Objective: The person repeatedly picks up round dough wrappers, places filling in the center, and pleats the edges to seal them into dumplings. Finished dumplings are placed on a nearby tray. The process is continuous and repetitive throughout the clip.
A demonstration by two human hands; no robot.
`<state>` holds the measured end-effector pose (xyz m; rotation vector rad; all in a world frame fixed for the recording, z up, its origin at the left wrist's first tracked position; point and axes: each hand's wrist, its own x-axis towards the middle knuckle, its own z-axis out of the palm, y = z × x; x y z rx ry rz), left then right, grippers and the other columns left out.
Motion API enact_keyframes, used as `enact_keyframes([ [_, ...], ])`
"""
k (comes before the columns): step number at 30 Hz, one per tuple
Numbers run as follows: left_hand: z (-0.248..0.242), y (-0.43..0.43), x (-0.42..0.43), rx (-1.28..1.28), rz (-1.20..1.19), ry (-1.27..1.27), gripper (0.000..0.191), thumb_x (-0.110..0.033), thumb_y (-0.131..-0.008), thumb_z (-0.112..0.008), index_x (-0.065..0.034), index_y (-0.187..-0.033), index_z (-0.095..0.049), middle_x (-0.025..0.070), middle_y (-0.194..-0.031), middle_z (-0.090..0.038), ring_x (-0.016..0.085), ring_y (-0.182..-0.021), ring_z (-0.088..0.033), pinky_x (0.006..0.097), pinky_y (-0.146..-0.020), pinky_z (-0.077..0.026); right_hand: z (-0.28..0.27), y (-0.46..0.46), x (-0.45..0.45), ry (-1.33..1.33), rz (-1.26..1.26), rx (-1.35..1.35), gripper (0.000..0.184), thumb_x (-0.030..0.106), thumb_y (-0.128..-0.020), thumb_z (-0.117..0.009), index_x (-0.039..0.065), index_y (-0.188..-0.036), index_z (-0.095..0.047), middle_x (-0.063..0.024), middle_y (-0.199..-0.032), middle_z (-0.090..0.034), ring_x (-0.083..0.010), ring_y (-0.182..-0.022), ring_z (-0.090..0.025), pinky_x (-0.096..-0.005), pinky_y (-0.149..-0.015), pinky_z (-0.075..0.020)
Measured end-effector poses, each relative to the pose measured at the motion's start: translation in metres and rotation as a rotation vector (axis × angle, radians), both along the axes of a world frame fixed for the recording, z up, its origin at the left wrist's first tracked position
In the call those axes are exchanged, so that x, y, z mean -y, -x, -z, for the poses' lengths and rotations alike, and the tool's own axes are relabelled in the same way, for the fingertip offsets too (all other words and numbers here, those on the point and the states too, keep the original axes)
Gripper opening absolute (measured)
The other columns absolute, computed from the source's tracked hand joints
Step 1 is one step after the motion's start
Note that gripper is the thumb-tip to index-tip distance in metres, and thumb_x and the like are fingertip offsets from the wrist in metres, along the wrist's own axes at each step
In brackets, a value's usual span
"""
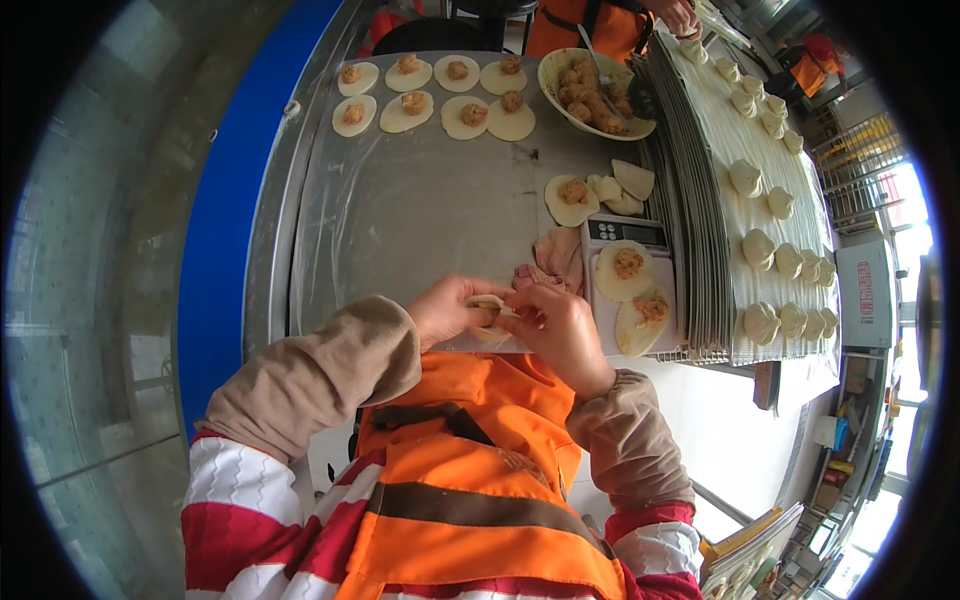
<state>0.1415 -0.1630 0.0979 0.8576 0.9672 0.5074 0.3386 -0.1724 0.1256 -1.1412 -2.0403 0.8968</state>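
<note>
Close to my apron, a dough wrapper (491,330) with filling in its middle is held between both hands above the table's front edge. My left hand (456,306) cups it from the left. The fingertips of my right hand (551,319) pinch its rim, and part of the wrapper is hidden behind them. Just right of my right hand, a digital scale (626,231) bears two filled dough rounds, an upper one (624,270) and a lower one (643,321) that overlap. A crumpled pink cloth (559,259) lies beyond my right hand, beside the scale.
Several dough rounds (465,118) topped with meat filling stand in two rows at the far side. A bowl of filling (551,67) holds a spoon. Stacked trays (690,202) rise on the right, with pleated buns (759,249) on top. Another person's hand (679,16) is over the far trays.
</note>
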Motion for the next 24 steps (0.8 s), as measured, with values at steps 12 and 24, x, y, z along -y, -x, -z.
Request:
enact_keyframes([
  [12, -0.011, -0.002, -0.018, 0.466, -0.093, 0.149, 0.042, -0.005, -0.099, -0.054, -0.0018, -0.141, -0.049, 0.0073, -0.125, -0.061, 0.018, -0.117, -0.059, 0.0328, -0.101, -0.050, -0.019, -0.007, -0.015, 0.273, 0.199, -0.127, 0.019, 0.006, -0.081, -0.078, -0.002, -0.094, -0.067, -0.0094, -0.080, -0.064, -0.0154, -0.069, -0.064, -0.0292, -0.062, -0.0521],
  [24, -0.013, -0.010, -0.004, 0.320, -0.183, 0.055, 0.039, -0.006, -0.101, -0.045, 0.0008, -0.139, -0.051, 0.0109, -0.125, -0.063, 0.019, -0.112, -0.063, 0.0324, -0.098, -0.051, -0.016, 0.007, -0.001, -0.076, 0.260, -0.028, 0.018, 0.003, -0.076, -0.078, 0.003, -0.091, -0.067, -0.0081, -0.080, -0.063, -0.0219, -0.068, -0.063, -0.0322, -0.061, -0.0524],
])
